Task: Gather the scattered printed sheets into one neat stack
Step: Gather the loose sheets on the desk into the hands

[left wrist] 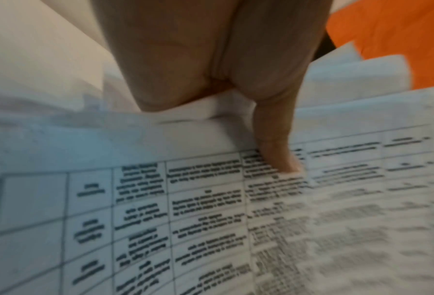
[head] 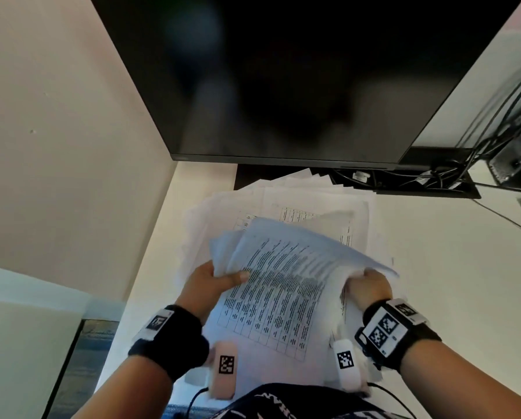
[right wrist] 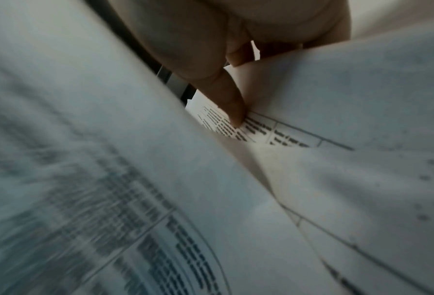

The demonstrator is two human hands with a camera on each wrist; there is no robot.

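Observation:
A bundle of white printed sheets [head: 279, 285] with black tables is lifted above the desk between both hands. My left hand [head: 215, 279] grips its left edge, thumb [left wrist: 278, 151] pressed on the top page [left wrist: 211, 209]. My right hand [head: 369, 285] grips the right edge, where the pages bow upward; its thumb [right wrist: 230, 105] pinches a printed sheet [right wrist: 324, 119] while another page [right wrist: 97, 169] curls in front. More printed sheets [head: 310, 204] lie fanned out on the white desk [head: 434, 252] beneath and beyond the bundle.
A large dark monitor [head: 298, 77] hangs just beyond the papers, its black base [head: 359, 179] and tangled cables [head: 464, 164] at the back right. A beige wall [head: 66, 140] borders the desk on the left. Bare desk shows to the right.

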